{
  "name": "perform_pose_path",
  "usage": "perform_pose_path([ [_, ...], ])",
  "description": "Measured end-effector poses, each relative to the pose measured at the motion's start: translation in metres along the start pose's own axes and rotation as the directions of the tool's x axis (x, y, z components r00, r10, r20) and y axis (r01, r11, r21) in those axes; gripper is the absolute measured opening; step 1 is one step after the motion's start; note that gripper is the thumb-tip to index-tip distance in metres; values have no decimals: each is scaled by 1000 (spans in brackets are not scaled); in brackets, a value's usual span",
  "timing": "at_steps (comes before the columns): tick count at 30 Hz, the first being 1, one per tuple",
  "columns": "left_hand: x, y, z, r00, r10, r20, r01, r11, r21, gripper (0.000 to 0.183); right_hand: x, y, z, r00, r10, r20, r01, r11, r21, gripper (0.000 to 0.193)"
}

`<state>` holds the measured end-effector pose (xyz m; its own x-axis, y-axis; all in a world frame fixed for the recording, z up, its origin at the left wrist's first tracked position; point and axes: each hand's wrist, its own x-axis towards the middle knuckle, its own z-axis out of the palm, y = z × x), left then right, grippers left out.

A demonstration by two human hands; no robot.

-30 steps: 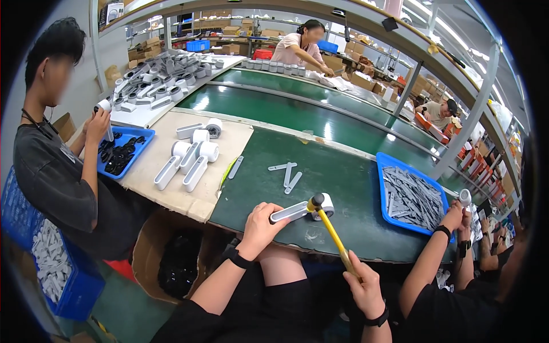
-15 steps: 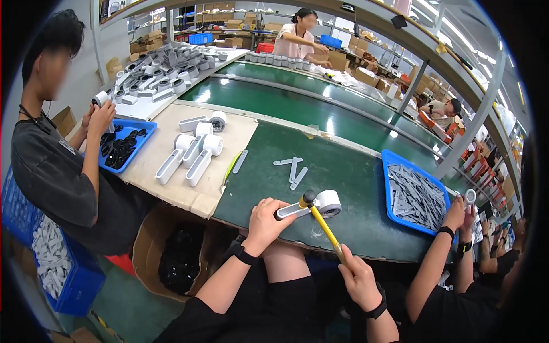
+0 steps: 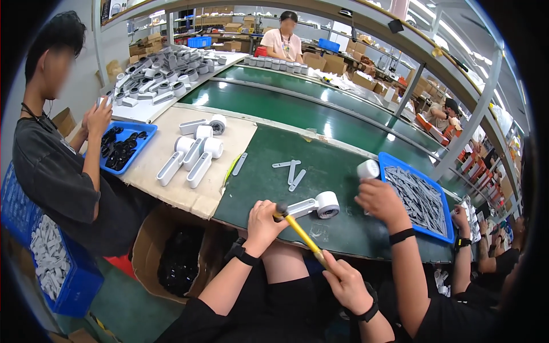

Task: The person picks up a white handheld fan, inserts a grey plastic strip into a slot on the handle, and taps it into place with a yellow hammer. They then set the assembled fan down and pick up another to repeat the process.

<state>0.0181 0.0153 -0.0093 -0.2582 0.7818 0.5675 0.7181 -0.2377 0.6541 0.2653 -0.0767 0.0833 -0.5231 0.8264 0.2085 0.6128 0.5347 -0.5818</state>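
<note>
My right hand (image 3: 347, 286) grips the yellow handle of a hammer (image 3: 301, 233). The hammer's dark head is at the near end of a white part with a round cylinder head (image 3: 327, 204) and a grey-topped handle, lying on the green table. My left hand (image 3: 264, 224) is closed around that handle end, its fingertips partly behind the hammer head. Beyond the part, several loose grey strips (image 3: 293, 170) lie on the table, with one more grey strip (image 3: 240, 164) beside the cardboard.
Several white parts (image 3: 199, 170) rest on a cardboard sheet (image 3: 231, 132) at left. On the right, a co-worker's hand (image 3: 384, 201) holds a blurred white part (image 3: 368, 169) near a blue tray (image 3: 382, 171) of grey strips. Another person (image 3: 57, 166) works at left by a blue tray (image 3: 150, 137) of black pieces.
The hammer head has moved left along the handle toward my left hand, and my right hand has shifted left and down. A co-worker's hand with a white part has reached in from the right.
</note>
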Motion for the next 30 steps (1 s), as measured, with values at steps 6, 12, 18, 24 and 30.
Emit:
perform_pose_path([
  [6,-2,-1,-5,1000,-3,0,3,999,-40,31,-3,0,2,999,1,-53,-2,1000,-18,51],
  [12,-2,2,-7,1000,0,10,1,997,-81,27,-4,13,-5,987,-54,-152,64,996,62,53],
  [18,1,3,-5,999,14,33,-12,999,-36,25,-7,44,-6,969,113,-218,-93,991,99,55],
  [24,11,23,-11,983,79,164,-85,996,29,30,-10,42,-4,978,99,-186,-101,995,2,56],
  [30,14,12,-26,976,143,164,-145,989,3,31,-15,46,2,968,69,-243,-21,981,194,53],
])
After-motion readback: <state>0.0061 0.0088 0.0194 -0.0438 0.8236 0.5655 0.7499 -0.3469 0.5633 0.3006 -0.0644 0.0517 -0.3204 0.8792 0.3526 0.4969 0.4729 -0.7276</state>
